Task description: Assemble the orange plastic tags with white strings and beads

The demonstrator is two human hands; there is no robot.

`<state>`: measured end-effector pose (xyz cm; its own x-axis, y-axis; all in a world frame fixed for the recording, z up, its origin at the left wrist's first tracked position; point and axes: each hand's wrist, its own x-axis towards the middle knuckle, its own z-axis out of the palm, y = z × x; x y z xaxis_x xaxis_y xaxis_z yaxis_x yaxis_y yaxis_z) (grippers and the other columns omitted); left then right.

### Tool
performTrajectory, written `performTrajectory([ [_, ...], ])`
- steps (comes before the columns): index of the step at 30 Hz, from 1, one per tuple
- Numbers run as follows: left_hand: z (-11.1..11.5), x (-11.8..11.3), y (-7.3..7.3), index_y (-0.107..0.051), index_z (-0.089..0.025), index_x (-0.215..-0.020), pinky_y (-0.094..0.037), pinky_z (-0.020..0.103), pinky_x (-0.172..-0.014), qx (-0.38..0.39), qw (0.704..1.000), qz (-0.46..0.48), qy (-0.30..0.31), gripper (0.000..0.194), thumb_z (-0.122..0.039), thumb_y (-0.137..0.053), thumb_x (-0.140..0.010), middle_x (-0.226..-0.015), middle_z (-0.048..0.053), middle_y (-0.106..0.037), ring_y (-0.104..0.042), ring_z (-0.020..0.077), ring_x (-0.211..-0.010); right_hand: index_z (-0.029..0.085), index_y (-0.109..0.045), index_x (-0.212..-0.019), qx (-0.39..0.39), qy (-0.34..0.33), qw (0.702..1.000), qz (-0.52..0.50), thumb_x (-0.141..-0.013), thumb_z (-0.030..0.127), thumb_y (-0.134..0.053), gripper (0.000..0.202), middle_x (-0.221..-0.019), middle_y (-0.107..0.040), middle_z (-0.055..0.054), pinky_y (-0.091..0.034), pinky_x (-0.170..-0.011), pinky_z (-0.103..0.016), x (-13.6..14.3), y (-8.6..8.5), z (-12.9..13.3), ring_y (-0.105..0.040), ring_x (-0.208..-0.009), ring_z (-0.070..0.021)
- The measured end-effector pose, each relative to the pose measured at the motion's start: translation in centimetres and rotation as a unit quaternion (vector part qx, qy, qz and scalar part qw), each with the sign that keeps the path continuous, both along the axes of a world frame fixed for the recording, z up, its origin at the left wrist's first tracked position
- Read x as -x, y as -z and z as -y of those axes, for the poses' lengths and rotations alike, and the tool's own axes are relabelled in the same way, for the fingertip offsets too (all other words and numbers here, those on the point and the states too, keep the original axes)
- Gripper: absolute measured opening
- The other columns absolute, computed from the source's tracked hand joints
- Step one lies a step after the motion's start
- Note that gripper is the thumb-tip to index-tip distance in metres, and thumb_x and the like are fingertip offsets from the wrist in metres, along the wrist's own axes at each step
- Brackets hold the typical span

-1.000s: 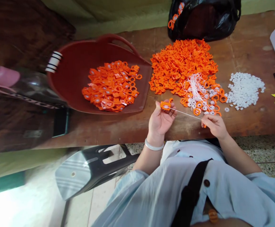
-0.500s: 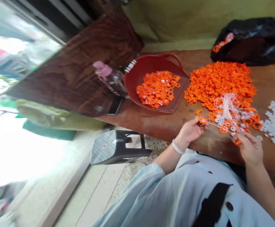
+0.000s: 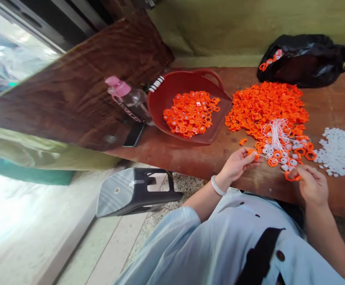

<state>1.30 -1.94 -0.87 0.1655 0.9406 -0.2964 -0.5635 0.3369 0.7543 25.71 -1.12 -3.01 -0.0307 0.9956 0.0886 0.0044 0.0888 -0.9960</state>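
My left hand (image 3: pixel 240 163) pinches an orange plastic piece (image 3: pixel 253 152) at the table's near side. A white string (image 3: pixel 269 159) runs taut from it toward my right hand (image 3: pixel 312 184). Closed fingers of that right hand grip an orange plastic ring (image 3: pixel 291 176), close to the string's other end. Just beyond both hands lies a bundle of white strings (image 3: pixel 277 132), among white round pieces and orange rings. Behind it spreads a large pile of orange plastic pieces (image 3: pixel 267 103). To the right is a heap of small white pieces (image 3: pixel 343 150).
A red scoop-shaped basket (image 3: pixel 220 128) with orange pieces stands left of the pile. Beside it are a pink-capped bottle (image 3: pixel 133 99) and a phone (image 3: pixel 133 134). A black plastic bag (image 3: pixel 311 59) lies at the back. Below the table edge (image 3: pixel 166 160) is a grey stool (image 3: pixel 119 192).
The view has shifted, so the tabletop things sit a little further left. My left fingers have closed further over the orange piece. The ring at my right fingers shows more fully.
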Motion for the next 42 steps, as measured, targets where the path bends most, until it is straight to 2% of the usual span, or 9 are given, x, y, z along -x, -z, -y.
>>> performTrajectory([
  [4,0.1,-0.5,-0.6,-0.064,-0.016,-0.088,-0.048,0.023,-0.077,-0.086,0.988,-0.124,-0.034,0.033,-0.031,-0.084,-0.067,-0.087,0.004,-0.071,-0.064,0.0116,-0.08,0.021,-0.065,-0.057,0.018,0.015,0.999,-0.023,-0.08,0.032,-0.067,0.025,-0.056,-0.061,0.0,-0.047,-0.057,-0.029,0.0,-0.6,0.3,-0.056,-0.056,-0.0144],
  [8,-0.1,-1.1,-0.5,-0.066,-0.017,-0.092,-0.048,0.022,-0.074,-0.102,0.988,-0.115,-0.028,0.034,-0.03,-0.084,-0.066,-0.091,0.005,-0.073,-0.064,0.0116,-0.08,0.02,-0.064,-0.056,0.021,0.013,1.0,0.006,-0.08,0.034,-0.065,0.028,-0.057,-0.061,0.0,-0.047,-0.058,-0.028,-0.1,-0.6,0.4,-0.056,-0.056,-0.0139],
  [13,-0.5,-1.6,0.0,-0.068,-0.017,-0.088,-0.052,0.024,-0.076,-0.091,0.993,-0.072,-0.025,0.034,-0.025,-0.087,-0.062,-0.096,0.005,-0.072,-0.066,0.0113,-0.079,0.021,-0.064,-0.058,0.029,0.006,1.0,0.007,-0.083,0.034,-0.062,0.029,-0.058,-0.062,0.0,-0.046,-0.059,-0.027,-0.3,-0.6,0.4,-0.055,-0.057,-0.0127],
  [21,-1.1,-1.2,0.3,-0.072,-0.016,-0.082,-0.058,0.028,-0.073,-0.009,0.999,-0.037,-0.001,0.034,-0.033,-0.089,-0.058,-0.078,0.002,-0.072,-0.068,0.0129,-0.073,0.02,-0.061,-0.055,0.028,0.007,1.0,0.01,-0.082,0.038,-0.062,0.032,-0.056,-0.061,0.0,-0.045,-0.057,-0.028,-0.3,-0.8,0.0,-0.055,-0.055,-0.0129],
  [27,-1.1,-0.2,0.6,-0.077,-0.016,-0.081,-0.058,0.028,-0.07,-0.023,0.993,-0.113,0.005,0.03,-0.035,-0.087,-0.06,-0.077,0.004,-0.075,-0.069,0.0141,-0.068,0.02,-0.062,-0.054,0.001,0.032,0.998,0.055,-0.08,0.036,-0.064,0.031,-0.055,-0.061,0.0,-0.043,-0.058,-0.029,-2.2,-0.9,-0.6,-0.054,-0.056,-0.014],
  [31,-1.4,1.1,0.4,-0.077,-0.016,-0.08,-0.058,0.027,-0.07,-0.038,0.984,-0.172,-0.038,0.03,-0.035,-0.087,-0.059,-0.075,0.005,-0.075,-0.069,0.0149,-0.068,0.02,-0.062,-0.053,0.003,0.049,0.997,0.063,-0.079,0.03,-0.065,0.028,-0.054,-0.06,0.001,-0.041,-0.057,-0.029,-3.7,-0.7,-1.0,-0.052,-0.054,-0.0131],
  [34,-1.5,1.0,0.2,-0.077,-0.016,-0.08,-0.058,0.027,-0.07,-0.027,0.984,-0.172,-0.037,0.031,-0.036,-0.087,-0.059,-0.076,0.005,-0.075,-0.07,0.0155,-0.07,0.02,-0.06,-0.052,0.011,0.061,0.997,0.053,-0.079,0.03,-0.065,0.029,-0.052,-0.058,0.002,-0.041,-0.057,-0.028,-3.3,-0.8,-1.1,-0.051,-0.053,-0.0125],
  [39,-1.2,-1.5,0.1,-0.075,-0.015,-0.083,-0.057,0.025,-0.067,-0.022,0.988,-0.149,0.026,0.033,-0.034,-0.087,-0.058,-0.077,0.004,-0.075,-0.069,0.0134,-0.068,0.019,-0.061,-0.053,0.034,-0.029,0.997,0.068,-0.081,0.036,-0.065,0.032,-0.055,-0.059,0.0,-0.042,-0.055,-0.027,-0.3,-1.4,-0.9,-0.052,-0.054,-0.0121],
  [42,-1.2,-2.0,0.3,-0.073,-0.014,-0.079,-0.057,0.024,-0.066,-0.033,0.989,-0.14,0.02,0.035,-0.037,-0.088,-0.058,-0.076,0.004,-0.074,-0.068,0.0127,-0.068,0.019,-0.062,-0.055,0.046,-0.05,0.995,0.071,-0.08,0.04,-0.067,0.032,-0.055,-0.06,0.0,-0.042,-0.054,-0.027,0.2,-1.5,-0.8,-0.052,-0.053,-0.0117],
])
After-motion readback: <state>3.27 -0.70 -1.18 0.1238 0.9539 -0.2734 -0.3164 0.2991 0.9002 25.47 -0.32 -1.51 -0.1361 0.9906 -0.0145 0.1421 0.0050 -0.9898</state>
